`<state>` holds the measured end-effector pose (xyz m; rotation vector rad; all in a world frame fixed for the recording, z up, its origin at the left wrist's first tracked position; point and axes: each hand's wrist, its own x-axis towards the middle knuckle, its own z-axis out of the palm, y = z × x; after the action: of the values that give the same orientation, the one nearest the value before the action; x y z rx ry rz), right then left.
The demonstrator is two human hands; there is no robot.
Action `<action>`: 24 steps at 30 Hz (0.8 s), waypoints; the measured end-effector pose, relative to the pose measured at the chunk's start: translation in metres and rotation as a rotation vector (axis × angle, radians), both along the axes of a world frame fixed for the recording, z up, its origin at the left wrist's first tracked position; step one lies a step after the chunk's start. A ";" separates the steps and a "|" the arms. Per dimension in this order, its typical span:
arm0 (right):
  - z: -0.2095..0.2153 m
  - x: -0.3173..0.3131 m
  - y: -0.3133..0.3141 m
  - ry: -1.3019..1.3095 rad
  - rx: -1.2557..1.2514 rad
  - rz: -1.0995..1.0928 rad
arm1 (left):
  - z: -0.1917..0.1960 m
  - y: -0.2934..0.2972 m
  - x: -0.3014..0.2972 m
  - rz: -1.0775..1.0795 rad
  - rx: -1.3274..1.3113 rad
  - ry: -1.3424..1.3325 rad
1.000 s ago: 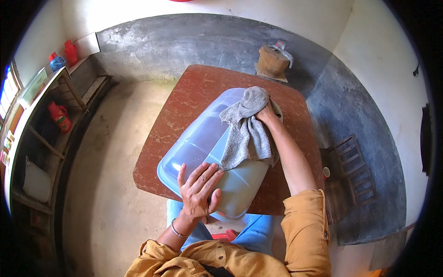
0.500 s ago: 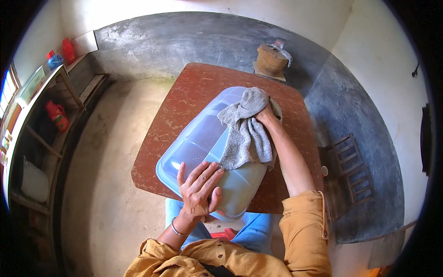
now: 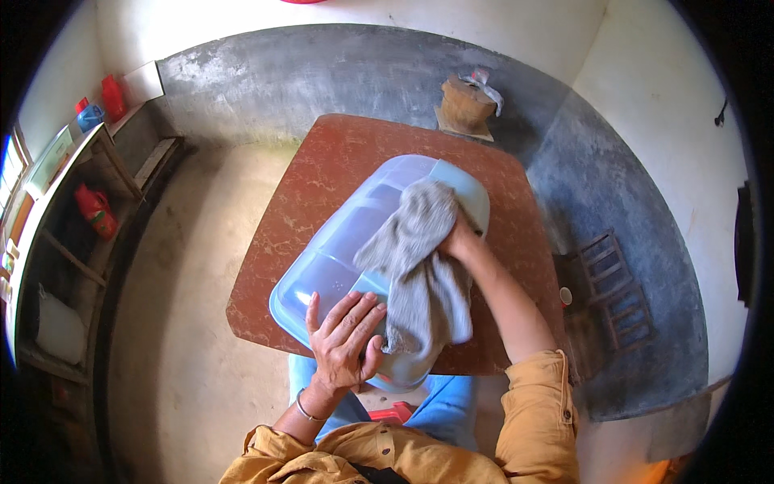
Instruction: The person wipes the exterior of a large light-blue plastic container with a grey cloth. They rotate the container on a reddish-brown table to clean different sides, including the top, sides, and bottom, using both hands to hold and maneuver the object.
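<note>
From my remote station I found the work under way and, in my judgement, only part done. The box [image 3: 355,218] lay aslant on the table [image 3: 278,194], its long side running from near left to far right, with its near end appearing to project past the table edge above the jeans [image 3: 447,395].

The right hand [image 3: 461,240] held the cloth [image 3: 419,214], which covered part of the box's right half; its fingers were hidden in the folds, so I could not tell how firmly they gripped. The left hand [image 3: 347,335] held nothing; it lay flat on the near end, fingers slightly spread, and I judged it to be steadying the box.

I could confirm no surface as finished. The left half was uncovered, but I could not tell whether it had been wiped. The area under the cloth was hidden, and I judged that at least this remained to be completed.

As to condition, the box was translucent and rounded, bluish and see-through on the left, paler and more opaque on the right. A small cluster of pale dots showed near the left hand. I noted no crack.
</note>
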<state>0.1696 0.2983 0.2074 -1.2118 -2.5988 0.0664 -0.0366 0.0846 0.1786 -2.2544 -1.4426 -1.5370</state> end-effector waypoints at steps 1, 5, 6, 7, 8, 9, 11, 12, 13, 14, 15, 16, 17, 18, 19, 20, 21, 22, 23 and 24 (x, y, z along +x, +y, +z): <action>0.013 0.000 0.004 0.229 -0.039 -0.075 | 0.001 -0.002 -0.002 0.013 -0.002 0.002; 0.013 0.020 0.063 -0.115 0.588 -0.164 | 0.001 0.000 0.003 -0.004 -0.006 -0.010; 0.009 0.018 0.067 -0.096 0.613 -0.159 | 0.000 0.000 0.004 -0.001 -0.003 -0.010; 0.005 0.020 0.069 -0.078 0.637 -0.155 | -0.001 0.000 0.005 0.001 0.001 -0.011; 0.000 0.025 0.067 -0.082 0.623 -0.165 | 0.000 -0.001 0.006 -0.002 -0.005 -0.006; 0.003 0.024 0.062 -0.085 0.612 -0.167 | 0.002 -0.002 0.005 0.002 -0.009 -0.003; 0.000 0.025 0.054 -0.031 0.622 -0.199 | 0.003 -0.003 0.002 -0.002 -0.020 0.008; -0.002 0.033 0.048 0.014 0.647 -0.236 | 0.004 -0.002 0.001 -0.021 -0.023 0.007; -0.006 0.038 0.044 0.065 0.671 -0.261 | 0.003 -0.002 0.000 -0.026 -0.028 0.008; -0.008 0.047 0.038 0.065 0.732 -0.294 | 0.003 -0.002 0.000 -0.041 -0.023 -0.001; -0.012 0.056 0.031 0.069 0.791 -0.323 | 0.004 -0.002 0.001 -0.050 -0.020 -0.008; -0.010 0.054 0.021 0.077 0.845 -0.349 | 0.003 -0.003 0.002 -0.056 -0.020 -0.013; -0.007 0.051 0.012 0.037 0.658 -0.458 | 0.003 -0.004 0.001 -0.050 -0.024 -0.009; 0.018 0.039 -0.007 -0.008 0.469 -0.557 | 0.002 -0.004 -0.001 -0.045 -0.023 -0.017; 0.031 0.035 -0.019 -0.054 0.278 -0.667 | 0.001 -0.003 -0.001 -0.055 -0.023 -0.021; 0.029 0.034 -0.014 -0.039 0.271 -0.601 | 0.001 -0.002 -0.001 -0.064 -0.023 -0.025; 0.025 0.036 -0.005 -0.021 0.266 -0.541 | 0.001 -0.003 -0.002 -0.070 -0.024 -0.025; 0.019 0.041 0.005 -0.006 0.266 -0.486 | 0.001 -0.001 -0.002 -0.081 -0.021 -0.028; -0.008 0.069 0.020 0.277 0.530 -0.084 | 0.002 0.000 0.001 -0.105 -0.019 -0.036; -0.008 0.072 0.022 0.253 0.551 -0.084 | 0.003 0.000 0.002 -0.104 -0.019 -0.036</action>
<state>0.2412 0.3198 0.1997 -1.0231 -2.1377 -0.4523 -0.0346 0.0845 0.1812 -2.3599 -1.3755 -1.6067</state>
